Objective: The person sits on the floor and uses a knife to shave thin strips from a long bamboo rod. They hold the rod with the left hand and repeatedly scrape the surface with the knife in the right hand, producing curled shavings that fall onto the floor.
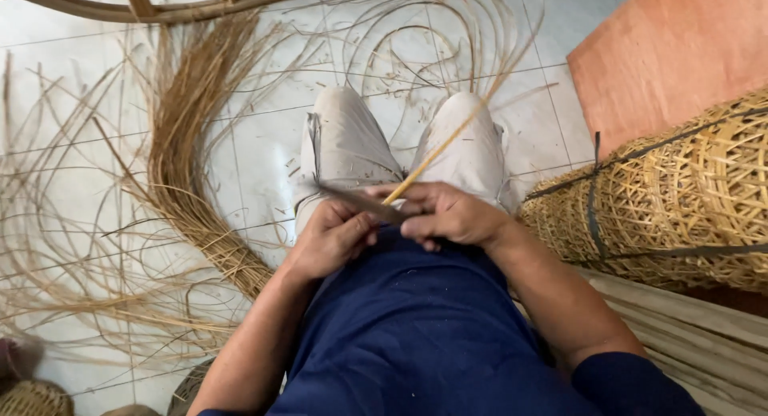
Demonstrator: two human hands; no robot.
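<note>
Seated worker, viewed from above, trimming a rattan strip over the lap. The left hand, at centre frame, is closed around the handle of a knife whose dark blade runs up and to the left across the knees. The right hand, just beside it, is closed with thumb and fingers pinched on a pale rattan strip; the strip rises from the grip toward the upper right of the frame, passing over the right knee. Blade and strip meet between the two hands, and appear to touch there.

The step in hand is judged to be shaving or splitting the strip against the blade. The next move would call for a steady draw of the strip along the edge, with the blade angle held shallow and the thumb kept clear.

A bundle of loose rattan strands curves across the tiled floor at left; a roll of woven cane webbing, bound with dark straps, lies at right.
</note>
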